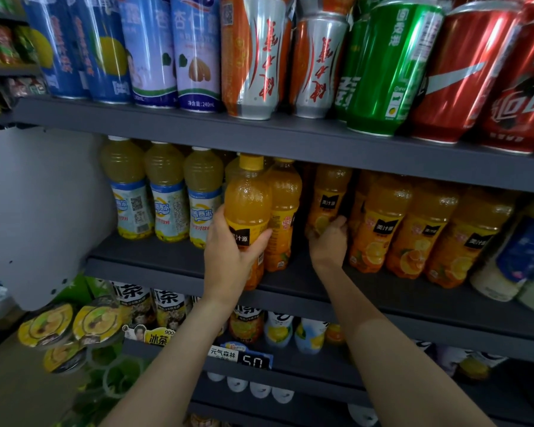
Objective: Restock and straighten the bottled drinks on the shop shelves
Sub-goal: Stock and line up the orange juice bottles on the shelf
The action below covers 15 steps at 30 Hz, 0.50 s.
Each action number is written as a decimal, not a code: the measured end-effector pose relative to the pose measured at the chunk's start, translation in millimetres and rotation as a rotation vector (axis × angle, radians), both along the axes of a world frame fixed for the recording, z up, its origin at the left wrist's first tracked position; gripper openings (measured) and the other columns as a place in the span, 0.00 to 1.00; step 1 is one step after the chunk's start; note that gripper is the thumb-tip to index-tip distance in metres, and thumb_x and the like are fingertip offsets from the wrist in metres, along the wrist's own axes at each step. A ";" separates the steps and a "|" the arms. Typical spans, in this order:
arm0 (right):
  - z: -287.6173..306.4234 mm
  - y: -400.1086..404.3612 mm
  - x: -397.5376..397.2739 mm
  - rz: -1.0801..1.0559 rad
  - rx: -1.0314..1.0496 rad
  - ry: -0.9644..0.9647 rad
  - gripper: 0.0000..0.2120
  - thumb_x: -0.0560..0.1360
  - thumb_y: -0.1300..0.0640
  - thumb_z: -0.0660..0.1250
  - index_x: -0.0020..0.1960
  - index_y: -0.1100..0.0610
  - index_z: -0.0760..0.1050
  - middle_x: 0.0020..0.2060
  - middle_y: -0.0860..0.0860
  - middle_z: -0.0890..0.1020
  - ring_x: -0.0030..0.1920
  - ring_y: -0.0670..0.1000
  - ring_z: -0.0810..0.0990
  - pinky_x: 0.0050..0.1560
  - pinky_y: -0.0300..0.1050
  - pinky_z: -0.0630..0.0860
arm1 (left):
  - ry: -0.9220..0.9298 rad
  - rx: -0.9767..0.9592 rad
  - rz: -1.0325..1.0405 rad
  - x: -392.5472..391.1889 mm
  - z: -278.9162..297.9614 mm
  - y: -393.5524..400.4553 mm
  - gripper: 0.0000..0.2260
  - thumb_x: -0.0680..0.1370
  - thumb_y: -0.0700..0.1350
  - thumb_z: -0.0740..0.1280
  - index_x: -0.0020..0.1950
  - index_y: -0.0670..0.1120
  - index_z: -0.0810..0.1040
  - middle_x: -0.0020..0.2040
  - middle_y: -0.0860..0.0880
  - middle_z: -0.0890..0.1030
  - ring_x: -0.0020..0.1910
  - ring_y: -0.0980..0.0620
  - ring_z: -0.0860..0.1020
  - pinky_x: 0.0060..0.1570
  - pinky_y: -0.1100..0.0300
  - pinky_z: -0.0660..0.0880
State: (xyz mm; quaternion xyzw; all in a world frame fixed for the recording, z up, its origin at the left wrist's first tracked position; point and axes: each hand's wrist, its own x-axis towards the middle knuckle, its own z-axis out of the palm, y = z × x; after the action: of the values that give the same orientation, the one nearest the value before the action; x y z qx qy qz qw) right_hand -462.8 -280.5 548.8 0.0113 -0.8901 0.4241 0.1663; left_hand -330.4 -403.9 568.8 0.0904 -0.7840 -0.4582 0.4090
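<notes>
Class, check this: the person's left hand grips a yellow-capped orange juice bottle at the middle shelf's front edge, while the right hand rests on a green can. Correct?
Not quite. In the head view the right hand holds another orange juice bottle set deeper on the dark grey middle shelf, not a green can. The left hand does grip the yellow-capped orange juice bottle.

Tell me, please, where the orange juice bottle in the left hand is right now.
The orange juice bottle sits centre-frame at the middle shelf's front edge, gripped by the left hand, just right of the pale yellow bottles.

Shop, drinks aisle: dark metal shelving [290,140] in tiers; canned drinks [253,57] ranked above, bottled juices [413,229] below; price tag [255,361] clipped to lower shelf edge; packaged snacks [3,44] far left.
</notes>
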 end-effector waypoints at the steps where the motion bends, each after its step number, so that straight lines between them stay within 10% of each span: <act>1: 1.1 0.4 -0.7 0.003 0.006 -0.002 0.27 0.73 0.58 0.69 0.65 0.66 0.61 0.61 0.63 0.71 0.61 0.62 0.72 0.55 0.51 0.71 | -0.001 -0.002 0.003 -0.2 -0.5 0.0 0.37 0.68 0.65 0.67 0.69 0.47 0.63 0.61 0.49 0.73 0.61 0.51 0.72 0.60 0.55 0.72; 15: 6.2 -18.9 -15.2 -0.015 0.095 -0.029 0.29 0.75 0.62 0.66 0.70 0.65 0.56 0.65 0.62 0.67 0.65 0.61 0.68 0.61 0.52 0.69 | -0.028 0.009 0.019 2.3 1.9 2.7 0.39 0.66 0.66 0.64 0.70 0.46 0.62 0.61 0.48 0.73 0.61 0.50 0.73 0.60 0.50 0.72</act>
State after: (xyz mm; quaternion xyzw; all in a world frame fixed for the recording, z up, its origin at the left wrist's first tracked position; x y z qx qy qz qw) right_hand -478.0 -299.3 555.1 0.0063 -0.9117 0.3801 0.1556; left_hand -328.1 -401.3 570.7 0.1062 -0.7865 -0.4566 0.4021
